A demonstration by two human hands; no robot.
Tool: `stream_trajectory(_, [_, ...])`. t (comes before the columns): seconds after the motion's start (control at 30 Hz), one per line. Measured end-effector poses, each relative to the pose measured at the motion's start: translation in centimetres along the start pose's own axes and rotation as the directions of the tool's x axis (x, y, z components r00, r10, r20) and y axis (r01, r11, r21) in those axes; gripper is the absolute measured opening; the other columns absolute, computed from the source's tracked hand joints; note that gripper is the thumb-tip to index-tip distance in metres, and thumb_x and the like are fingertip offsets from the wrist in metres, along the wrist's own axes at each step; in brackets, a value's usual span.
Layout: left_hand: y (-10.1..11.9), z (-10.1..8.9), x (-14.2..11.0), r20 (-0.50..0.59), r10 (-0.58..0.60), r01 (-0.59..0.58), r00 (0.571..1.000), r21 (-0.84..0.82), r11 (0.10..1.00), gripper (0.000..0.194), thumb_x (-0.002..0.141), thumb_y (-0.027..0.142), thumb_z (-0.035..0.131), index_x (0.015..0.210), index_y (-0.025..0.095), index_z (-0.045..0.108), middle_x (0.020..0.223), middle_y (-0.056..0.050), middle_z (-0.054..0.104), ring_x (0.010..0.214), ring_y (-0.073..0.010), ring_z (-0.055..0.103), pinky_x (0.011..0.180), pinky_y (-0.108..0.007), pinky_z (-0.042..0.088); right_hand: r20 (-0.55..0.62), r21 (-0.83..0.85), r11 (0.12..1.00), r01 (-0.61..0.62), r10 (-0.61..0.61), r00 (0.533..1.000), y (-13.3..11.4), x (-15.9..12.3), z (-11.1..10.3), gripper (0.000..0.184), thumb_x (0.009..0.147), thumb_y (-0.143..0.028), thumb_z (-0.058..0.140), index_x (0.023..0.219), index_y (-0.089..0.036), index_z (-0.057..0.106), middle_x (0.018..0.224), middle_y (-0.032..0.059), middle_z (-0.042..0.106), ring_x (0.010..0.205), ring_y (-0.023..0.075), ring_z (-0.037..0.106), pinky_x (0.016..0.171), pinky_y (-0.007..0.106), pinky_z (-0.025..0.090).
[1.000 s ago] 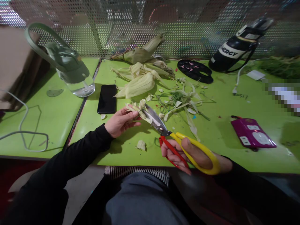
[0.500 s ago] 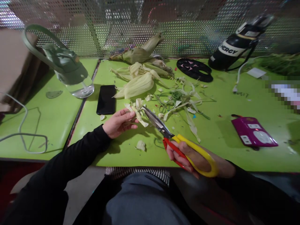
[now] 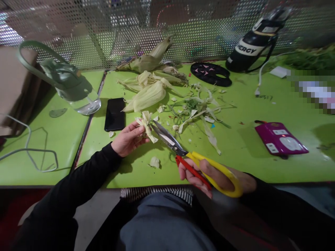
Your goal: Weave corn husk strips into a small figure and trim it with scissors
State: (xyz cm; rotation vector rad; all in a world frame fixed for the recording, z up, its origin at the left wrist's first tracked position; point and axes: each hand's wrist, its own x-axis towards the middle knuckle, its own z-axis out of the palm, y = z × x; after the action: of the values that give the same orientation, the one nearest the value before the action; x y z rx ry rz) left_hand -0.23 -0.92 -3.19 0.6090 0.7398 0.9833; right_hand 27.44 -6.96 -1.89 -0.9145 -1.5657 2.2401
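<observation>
- While the person sits at the front edge of the bright green desk [image 3: 243, 153], their left hand [image 3: 127, 138] pinches a pale, frayed corn husk piece [image 3: 146, 124], fingers closed around its base.
- Their right hand [image 3: 209, 174] grips yellow-and-red-handled steel scissors [image 3: 191, 157], fingers curled through the loops; the blades, slightly parted, touch the husk.
- Near the desk's back edge lie a heap of pale corn husks [image 3: 149, 87] and a black phone [image 3: 114, 114].

My one head camera looks forward and down, close over the green table [image 3: 243, 153], mesh screen [image 3: 183, 31] at twelve o'clock.
</observation>
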Motion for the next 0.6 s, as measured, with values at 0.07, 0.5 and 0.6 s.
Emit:
stream_trajectory(0.07, [0.0, 0.1, 0.0, -0.007, -0.005, 0.005, 1.0, 0.002, 1.0, 0.039, 0.059, 0.031, 0.093, 0.087, 0.019, 0.068, 0.076, 0.005, 0.073, 0.063, -0.0079, 0.069, 0.061, -0.017, 0.057, -0.013, -0.01, 1.0, 0.012, -0.013, 1.0, -0.2, 0.2, 0.2, 0.075, 0.081, -0.086, 0.04, 0.099, -0.014, 0.053, 0.063, -0.007, 0.044, 0.044, 0.0041, 0.037, 0.037, 0.018, 0.041])
stream_trajectory(0.5, [0.0, 0.3, 0.0, 0.009, -0.035, 0.035, 0.999, 0.035, 0.999, 0.043, 0.061, 0.031, 0.092, 0.092, 0.018, 0.065, 0.075, 0.004, 0.072, 0.064, -0.0078, 0.069, 0.061, -0.017, 0.057, -0.146, -0.067, 0.992, -0.11, 0.099, 0.984, -0.9, 0.5, 0.9, 0.064, 0.083, -0.084, 0.04, 0.083, -0.02, 0.048, 0.05, -0.0104, 0.038, 0.031, 0.0037, 0.033, 0.027, 0.017, 0.033])
stream_trajectory(0.6, [0.0, 0.5, 0.0, -0.02, -0.015, 0.015, 1.0, 0.025, 1.0, 0.043, 0.061, 0.03, 0.092, 0.09, 0.017, 0.064, 0.071, 0.005, 0.07, 0.063, -0.008, 0.068, 0.063, -0.019, 0.058, -0.235, -0.139, 0.982, -0.129, 0.094, 0.967, -0.9, 0.0, 0.1, 0.068, 0.079, -0.087, 0.04, 0.087, -0.021, 0.05, 0.052, -0.0095, 0.039, 0.035, 0.0049, 0.034, 0.032, 0.019, 0.036])
